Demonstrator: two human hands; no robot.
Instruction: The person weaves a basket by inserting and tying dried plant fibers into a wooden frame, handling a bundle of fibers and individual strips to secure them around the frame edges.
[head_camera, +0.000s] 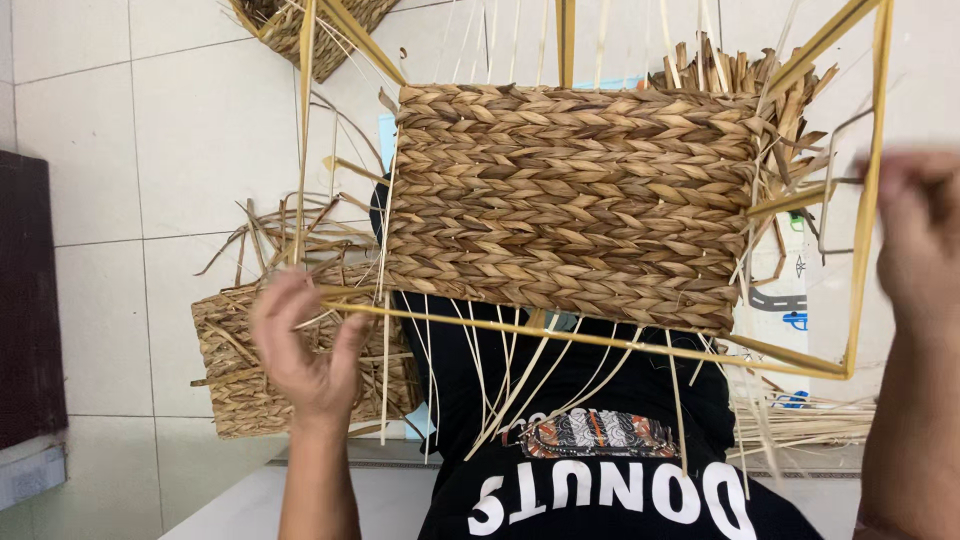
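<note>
A half-woven basket (570, 200) of braided brown straw sits on a yellow rectangular metal frame (860, 250), held up over my lap. Pale thin stakes (500, 370) hang loose from its lower edge. My left hand (300, 350) grips the frame's lower left corner, fingers curled around the yellow bar and a few strands. At the frame's right side my blurred right hand (915, 240) is touching the yellow bar and a thin grey wire near the loose straw ends (780, 120). Whether it grips the bar is unclear.
A finished woven basket (250, 370) lies on the tiled floor (150, 130) below my left hand, with loose straw around it. Another woven piece (290, 25) is at the top left. A bundle of pale strands (810, 420) lies at the right. A dark panel (25, 300) stands at the left edge.
</note>
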